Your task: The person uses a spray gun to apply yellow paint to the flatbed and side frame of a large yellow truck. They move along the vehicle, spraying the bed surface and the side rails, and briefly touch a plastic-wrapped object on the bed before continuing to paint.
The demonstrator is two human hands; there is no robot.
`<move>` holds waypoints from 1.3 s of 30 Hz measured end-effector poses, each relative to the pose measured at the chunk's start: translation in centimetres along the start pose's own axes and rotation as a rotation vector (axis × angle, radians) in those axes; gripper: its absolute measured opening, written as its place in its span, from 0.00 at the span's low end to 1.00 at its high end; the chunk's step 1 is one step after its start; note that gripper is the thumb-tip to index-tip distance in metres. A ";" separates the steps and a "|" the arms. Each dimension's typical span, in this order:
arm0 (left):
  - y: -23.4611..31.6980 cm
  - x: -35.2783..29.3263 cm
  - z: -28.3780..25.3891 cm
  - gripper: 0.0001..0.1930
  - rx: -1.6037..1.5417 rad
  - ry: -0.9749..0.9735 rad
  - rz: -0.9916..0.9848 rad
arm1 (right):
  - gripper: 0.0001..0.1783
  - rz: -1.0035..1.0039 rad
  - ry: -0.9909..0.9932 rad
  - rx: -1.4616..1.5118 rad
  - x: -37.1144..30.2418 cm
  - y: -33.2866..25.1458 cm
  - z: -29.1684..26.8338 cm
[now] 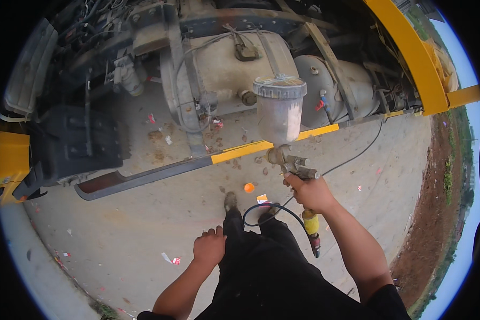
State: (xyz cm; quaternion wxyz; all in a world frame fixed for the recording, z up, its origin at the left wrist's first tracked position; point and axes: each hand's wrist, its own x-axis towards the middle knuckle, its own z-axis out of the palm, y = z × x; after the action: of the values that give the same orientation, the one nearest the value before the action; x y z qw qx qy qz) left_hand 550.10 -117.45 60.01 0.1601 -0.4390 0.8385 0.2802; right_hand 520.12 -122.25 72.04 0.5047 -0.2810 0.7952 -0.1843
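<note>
Spray gun (289, 160) sat in the right hand (312, 193), whose fingers were closed round its handle; whether a finger pressed the trigger could not be told. The left hand (209, 246) hung well to the left of that grip, beside the leg, its fingers bent inward and its palm hidden, so I could not tell whether it was pressed together or held anything.

The tall cup (280, 114) rose beyond the grip, above the gun, with its lid (280, 86) on. That put weight high over a single fist, and a slack wrist could have tipped the gun and let any contents leak, had the lid been loose. The fill level could not be made out.

Just below the grip were a yellow fitting (311, 223) and a red connector (315, 241). From there a dark hose (250, 209) looped left of the grip, passing over or near the shoes (272, 210); a step could have snagged it and jerked the gun, or strained the joint.

Beyond the grip, the yellow and dark rail (240, 153) ran near the gun, and behind it lay a tank (320, 85) with a red-handled tap (320, 105). A careless swing could have knocked the cup against the rail. An orange cap (249, 188) lay left of the grip on the ground (144, 224), where a foot could have slipped on it.
</note>
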 end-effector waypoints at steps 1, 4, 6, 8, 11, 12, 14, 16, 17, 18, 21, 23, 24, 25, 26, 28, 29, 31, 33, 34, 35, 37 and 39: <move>-2.3 -0.8 1.9 0.14 0.033 -0.099 -0.086 | 0.16 -0.006 -0.016 0.000 0.2 -0.3 0.6; -7.8 -3.4 6.6 0.16 0.007 -0.238 -0.232 | 0.17 -0.054 -0.065 -0.041 0.9 -1.0 3.0; -9.5 -4.5 8.1 0.16 -0.048 -0.272 -0.289 | 0.16 -0.126 -0.089 -0.058 2.0 -0.2 4.5; -10.2 -5.0 8.8 0.16 -0.120 -0.261 -0.312 | 0.15 -0.105 -0.158 -0.018 1.8 -1.3 5.4; -10.3 -5.3 9.1 0.15 -0.186 -0.202 -0.321 | 0.15 -0.233 -0.152 -0.038 2.5 -1.6 6.7; -10.5 -5.3 9.4 0.15 -0.216 -0.178 -0.314 | 0.16 -0.189 -0.143 -0.085 2.5 -2.1 6.9; -10.6 -4.7 9.9 0.14 -0.254 -0.140 -0.294 | 0.17 -0.095 -0.122 -0.158 2.6 -2.6 6.4; -10.4 -4.2 9.7 0.14 -0.243 -0.141 -0.286 | 0.17 -0.052 -0.089 -0.120 2.7 -1.8 5.1; -10.4 -3.9 9.7 0.14 -0.252 -0.134 -0.282 | 0.17 -0.034 -0.069 -0.117 2.6 -1.8 4.7; -10.3 -3.7 9.7 0.14 -0.251 -0.143 -0.288 | 0.17 -0.029 -0.032 -0.084 2.3 -2.1 4.3; -10.3 -3.1 9.6 0.14 -0.255 -0.161 -0.301 | 0.16 0.097 0.035 0.006 2.2 -1.7 2.7; -10.5 -2.9 9.7 0.14 -0.268 -0.164 -0.302 | 0.16 0.070 0.100 -0.033 2.3 -1.0 2.2; -10.6 -2.8 9.8 0.15 -0.263 -0.175 -0.308 | 0.16 0.023 0.132 -0.060 2.4 -0.3 2.1; -10.7 -2.7 10.0 0.15 -0.257 -0.185 -0.315 | 0.16 -0.025 0.163 -0.087 2.3 0.0 2.1; -10.9 -2.6 10.2 0.15 -0.251 -0.194 -0.323 | 0.16 -0.017 0.133 -0.066 2.3 -0.1 2.2; -11.3 -2.5 10.8 0.15 -0.238 -0.211 -0.330 | 0.17 -0.004 0.070 -0.027 2.2 -0.6 2.8; -11.4 -2.6 10.8 0.15 -0.231 -0.222 -0.336 | 0.17 -0.018 0.049 -0.040 2.2 -0.8 3.2; -11.4 -2.6 10.7 0.15 -0.240 -0.215 -0.348 | 0.17 -0.048 0.005 -0.068 2.1 -1.4 4.1; -11.4 -2.9 10.7 0.15 -0.256 -0.211 -0.361 | 0.17 -0.008 -0.047 -0.052 1.9 -2.1 5.1; -11.4 -3.0 10.8 0.15 -0.266 -0.209 -0.365 | 0.17 0.011 -0.073 -0.056 2.0 -2.0 5.5; -11.5 -3.2 10.9 0.15 -0.275 -0.207 -0.370 | 0.16 0.029 -0.100 -0.059 2.1 -1.9 5.9; -11.4 -3.4 10.9 0.16 -0.280 -0.220 -0.358 | 0.16 -0.071 -0.135 -0.061 2.0 -1.9 6.4; -11.1 -3.5 11.0 0.16 -0.288 -0.227 -0.350 | 0.16 -0.075 -0.171 -0.078 1.7 -2.3 6.2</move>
State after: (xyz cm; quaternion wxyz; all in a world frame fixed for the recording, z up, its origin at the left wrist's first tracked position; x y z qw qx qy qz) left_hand 561.53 -113.58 49.43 0.2352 -0.5616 0.6776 0.4125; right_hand 525.80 -125.18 69.56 0.5525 -0.3445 0.7446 -0.1473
